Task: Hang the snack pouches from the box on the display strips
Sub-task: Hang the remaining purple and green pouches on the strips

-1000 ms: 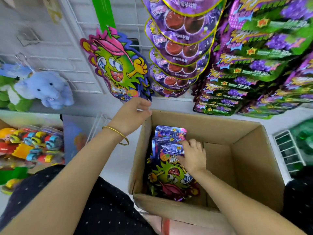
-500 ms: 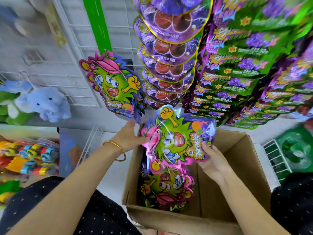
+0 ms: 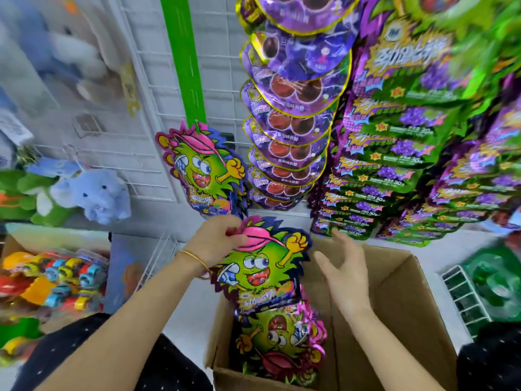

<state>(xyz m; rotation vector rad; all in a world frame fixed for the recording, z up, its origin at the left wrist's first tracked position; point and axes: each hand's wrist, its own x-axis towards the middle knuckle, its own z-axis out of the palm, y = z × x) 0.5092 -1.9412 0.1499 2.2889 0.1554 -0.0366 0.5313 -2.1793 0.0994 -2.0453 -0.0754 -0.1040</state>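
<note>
The left hand (image 3: 217, 244) pinches the top of a green monster-shaped foil pouch (image 3: 262, 275) over the brown cardboard box (image 3: 394, 306). The right hand (image 3: 341, 275) hovers right of it, fingers spread, holding nothing. One matching pouch (image 3: 203, 176) hangs low on the green plastic display strip (image 3: 186, 57), bare above. A stack (image 3: 279, 345) lies in the box, so most of the job seems left. The box sits on a white counter (image 3: 191, 311) before a white wire grid (image 3: 146, 80).

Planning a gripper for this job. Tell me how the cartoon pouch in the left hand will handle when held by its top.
Probably light: the left hand holds the pouch up by its top edge alone. Likely semi-stiff: it hangs flat without folding. Glossy foil may slip.
</note>
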